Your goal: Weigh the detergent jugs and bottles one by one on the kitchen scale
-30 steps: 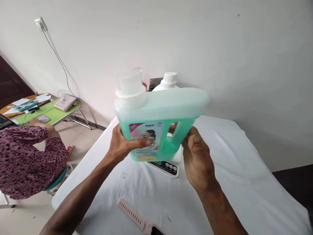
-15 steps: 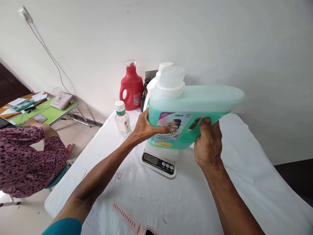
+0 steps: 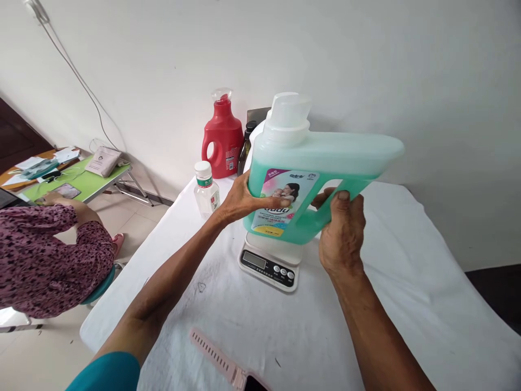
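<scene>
Both my hands grip a large translucent detergent bottle (image 3: pixel 309 157) full of green liquid, capped in white. My left hand (image 3: pixel 244 202) is wrapped round its left side, thumb lying across the label. Through the handle opening goes my right hand (image 3: pixel 344 228), its fingers closed round the handle, partly hidden behind it. The bottle appears held over a white kitchen scale (image 3: pixel 271 269); whether its underside touches the scale's platform I cannot tell. The scale's display looks blank. A small clear bottle (image 3: pixel 207 190) with a white cap stands left of my left hand.
Behind stand a red detergent bottle (image 3: pixel 223 138), a dark bottle (image 3: pixel 246 146) and a partly hidden white bottle (image 3: pixel 255 133). A pink-strapped watch (image 3: pixel 220 355) lies on the white-covered table (image 3: pixel 325 331) in front. At left, a seated person (image 3: pixel 52 255) is beside a green table (image 3: pixel 89 182).
The camera view has shifted slightly. The green detergent bottle has turned a little, showing its label and handle opening more plainly. Both hands still grip it.
</scene>
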Demonstrator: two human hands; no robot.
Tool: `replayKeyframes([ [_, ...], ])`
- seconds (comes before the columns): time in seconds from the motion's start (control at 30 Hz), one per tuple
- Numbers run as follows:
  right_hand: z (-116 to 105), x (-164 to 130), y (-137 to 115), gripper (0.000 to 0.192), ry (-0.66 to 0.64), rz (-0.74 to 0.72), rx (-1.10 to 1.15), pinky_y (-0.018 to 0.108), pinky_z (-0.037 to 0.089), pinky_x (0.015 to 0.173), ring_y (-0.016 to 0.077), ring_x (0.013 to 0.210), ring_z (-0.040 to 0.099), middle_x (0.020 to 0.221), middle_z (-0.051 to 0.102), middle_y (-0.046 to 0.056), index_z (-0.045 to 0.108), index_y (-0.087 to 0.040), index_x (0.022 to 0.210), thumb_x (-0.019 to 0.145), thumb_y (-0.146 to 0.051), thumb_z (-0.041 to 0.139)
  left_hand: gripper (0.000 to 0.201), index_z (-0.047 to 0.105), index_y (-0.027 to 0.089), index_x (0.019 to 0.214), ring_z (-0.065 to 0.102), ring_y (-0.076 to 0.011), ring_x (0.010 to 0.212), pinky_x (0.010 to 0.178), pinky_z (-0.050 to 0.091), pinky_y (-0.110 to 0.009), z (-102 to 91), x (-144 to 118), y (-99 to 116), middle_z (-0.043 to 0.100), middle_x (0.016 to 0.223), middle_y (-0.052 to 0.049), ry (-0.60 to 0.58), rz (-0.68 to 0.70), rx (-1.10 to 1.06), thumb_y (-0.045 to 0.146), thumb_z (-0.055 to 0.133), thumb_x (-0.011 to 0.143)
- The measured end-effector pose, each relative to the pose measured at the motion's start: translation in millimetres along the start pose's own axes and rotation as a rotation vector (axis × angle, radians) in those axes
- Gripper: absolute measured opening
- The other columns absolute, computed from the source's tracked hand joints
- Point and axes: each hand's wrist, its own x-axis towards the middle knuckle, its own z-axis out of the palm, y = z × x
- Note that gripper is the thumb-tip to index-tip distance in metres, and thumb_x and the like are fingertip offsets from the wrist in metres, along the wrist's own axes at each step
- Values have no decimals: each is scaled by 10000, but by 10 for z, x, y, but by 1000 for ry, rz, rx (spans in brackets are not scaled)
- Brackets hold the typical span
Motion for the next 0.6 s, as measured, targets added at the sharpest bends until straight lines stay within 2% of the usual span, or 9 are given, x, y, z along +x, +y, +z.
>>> replayKeyframes([
  [0.1, -71, -36, -26, 493, -28, -20, -65, 470, 476, 939, 246, 1027, 619, 1026, 668, 51, 587, -236, 1018, 933, -713, 499, 600, 664, 139, 1137, 699, -295, 1038, 904, 582, -468, -36, -15, -2, 732, 1127, -130, -12, 12, -3, 419, 899, 662],
  [0.17, -162, -88, -18, 519, -31, -38, -124, 480, 463, 986, 249, 1101, 611, 1139, 665, 73, 596, -228, 1109, 945, -708, 490, 624, 645, 160, 1200, 682, -309, 1093, 941, 564, -477, -84, -51, -23, 721, 1169, -128, 24, 26, 0, 467, 867, 704],
  [0.27, -344, -223, 103, 530, 52, 9, -136, 488, 452, 1033, 240, 1155, 607, 1217, 648, 78, 580, -223, 1187, 959, -690, 476, 568, 634, 212, 1270, 623, -317, 1224, 1032, 508, -490, -148, -167, -138, 682, 1281, -116, 130, 48, 3, 615, 653, 870],
  [0.33, -462, -348, 258, 541, 161, 101, -90, 485, 481, 1001, 236, 1088, 640, 1132, 666, 79, 586, -206, 1127, 949, -702, 463, 583, 653, 222, 1253, 598, -306, 1261, 1063, 478, -491, -152, -282, -287, 663, 1319, -113, 178, 26, 9, 675, 430, 962],
  [0.4, -550, -481, 428, 559, 248, 193, -53, 466, 522, 922, 229, 971, 666, 1011, 671, 73, 579, -195, 1041, 925, -727, 455, 643, 665, 206, 1212, 604, -292, 1236, 1057, 472, -491, -121, -411, -481, 665, 1303, -125, 226, -31, 36, 689, 302, 990],
  [0.5, -610, -628, 616, 553, 282, 261, -66, 432, 546, 830, 215, 860, 661, 910, 658, 57, 571, -194, 964, 905, -733, 464, 676, 654, 171, 1153, 620, -271, 1153, 1008, 489, -470, -53, -579, -779, 678, 1223, -145, 356, -122, 114, 704, 273, 986],
  [0.6, -617, -671, 683, 532, 267, 250, -97, 399, 543, 775, 209, 844, 645, 891, 652, 50, 584, -194, 946, 914, -713, 473, 661, 636, 153, 1081, 632, -229, 1006, 921, 514, -406, -24, -665, -980, 685, 1087, -134, 424, -119, 185, 725, 326, 964],
])
